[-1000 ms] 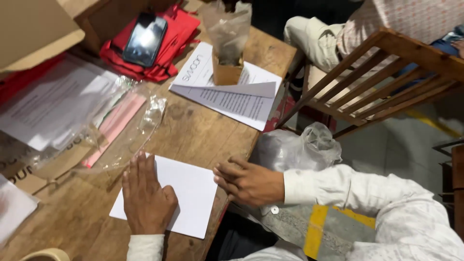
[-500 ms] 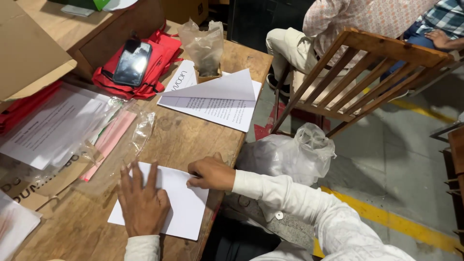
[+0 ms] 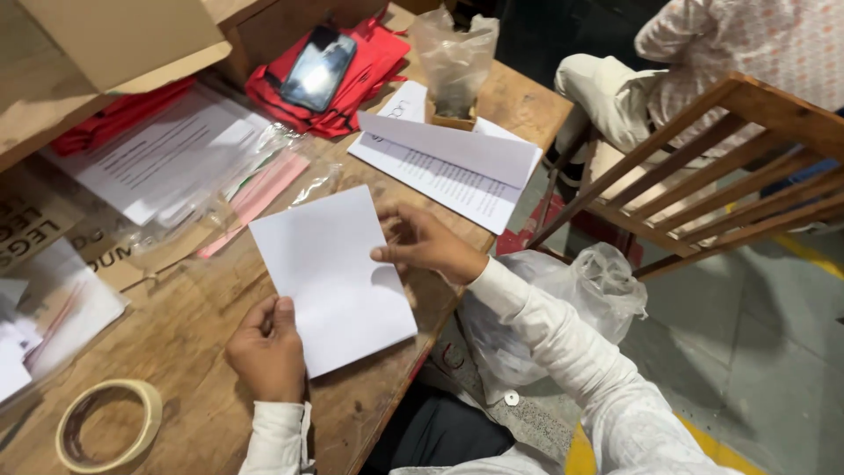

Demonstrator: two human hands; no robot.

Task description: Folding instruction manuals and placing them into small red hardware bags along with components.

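Now the white paper sheet (image 3: 330,277), pressed flat a moment before, was lifted off the wooden tabletop (image 3: 202,343); the left hand (image 3: 268,347) pinched its lower edge, the right hand (image 3: 422,246) gripped its right side.

A worn wooden table (image 3: 202,352) fills the left of the view, its grain scuffed and stained. To the right of where the sheet is held stands 1 wooden chair (image 3: 747,167) with slatted back (someone sits beyond it). Below the chair lies a grey concrete floor (image 3: 756,352), crossed by a yellow painted line (image 3: 703,440) at the bottom. Light falls evenly from above; the far top is dark.
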